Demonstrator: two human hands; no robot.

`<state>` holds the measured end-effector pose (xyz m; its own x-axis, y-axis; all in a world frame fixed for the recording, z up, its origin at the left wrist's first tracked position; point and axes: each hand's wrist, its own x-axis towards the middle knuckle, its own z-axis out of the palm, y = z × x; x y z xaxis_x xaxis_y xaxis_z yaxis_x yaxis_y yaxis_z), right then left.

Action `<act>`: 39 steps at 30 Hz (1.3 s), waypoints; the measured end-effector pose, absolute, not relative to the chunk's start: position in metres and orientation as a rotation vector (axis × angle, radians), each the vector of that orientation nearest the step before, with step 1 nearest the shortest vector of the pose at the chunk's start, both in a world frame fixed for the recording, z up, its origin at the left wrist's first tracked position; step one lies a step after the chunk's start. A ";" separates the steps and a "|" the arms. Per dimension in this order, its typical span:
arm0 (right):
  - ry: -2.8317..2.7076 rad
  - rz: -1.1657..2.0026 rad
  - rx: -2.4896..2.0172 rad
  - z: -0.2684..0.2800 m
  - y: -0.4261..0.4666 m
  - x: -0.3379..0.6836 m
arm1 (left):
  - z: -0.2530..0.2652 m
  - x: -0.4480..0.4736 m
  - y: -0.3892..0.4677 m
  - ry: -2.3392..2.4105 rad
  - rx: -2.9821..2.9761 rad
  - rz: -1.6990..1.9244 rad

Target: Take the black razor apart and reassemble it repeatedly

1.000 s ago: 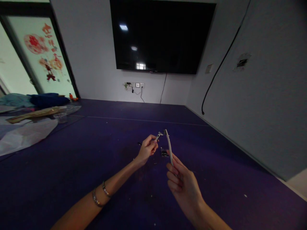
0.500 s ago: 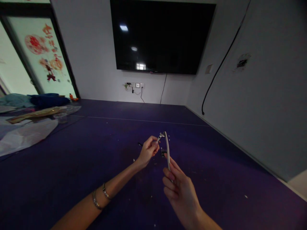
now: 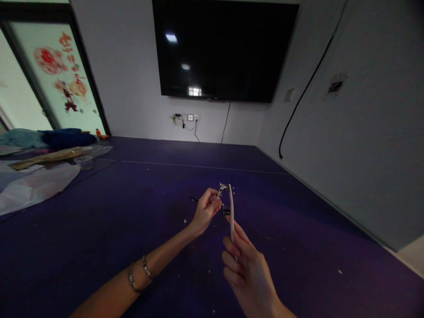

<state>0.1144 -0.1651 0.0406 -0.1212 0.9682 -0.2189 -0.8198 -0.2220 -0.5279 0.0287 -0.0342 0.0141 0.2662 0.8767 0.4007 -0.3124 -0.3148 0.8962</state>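
My left hand (image 3: 206, 211) is closed around the handle of a small silver metal tool (image 3: 221, 189) with a forked, wrench-like head. My right hand (image 3: 250, 269) pinches the lower part of a thin, slightly curved white strip (image 3: 231, 207), held upright and seen nearly edge-on. The tool's head meets or almost meets the strip's top end; contact cannot be made out. Left of the strip, by my right fingertips, is a small black and clear piece (image 3: 226, 211); whether it is attached is unclear. Both hands are above the purple floor (image 3: 159, 274).
A small dark object (image 3: 193, 199) and scattered white bits lie on the floor. Plastic sheeting (image 3: 39, 185), a cardboard strip (image 3: 53, 157) and blue cloth (image 3: 69, 138) are at left. Ahead hangs a television (image 3: 225, 53); a black cable (image 3: 304, 90) dangles along the right wall.
My right hand has shifted slightly left and down, and the white strip stands a little straighter. My left hand and the silver tool have barely moved.
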 end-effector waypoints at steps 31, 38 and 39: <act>-0.897 1.113 -0.675 0.053 -0.072 0.179 | 0.007 0.025 -0.011 0.691 1.383 1.196; -1.121 0.746 -1.254 0.020 -0.034 0.218 | 0.008 0.023 -0.012 0.643 1.327 1.188; -1.171 0.678 -1.332 0.015 -0.031 0.222 | 0.008 0.023 -0.011 0.627 1.317 1.186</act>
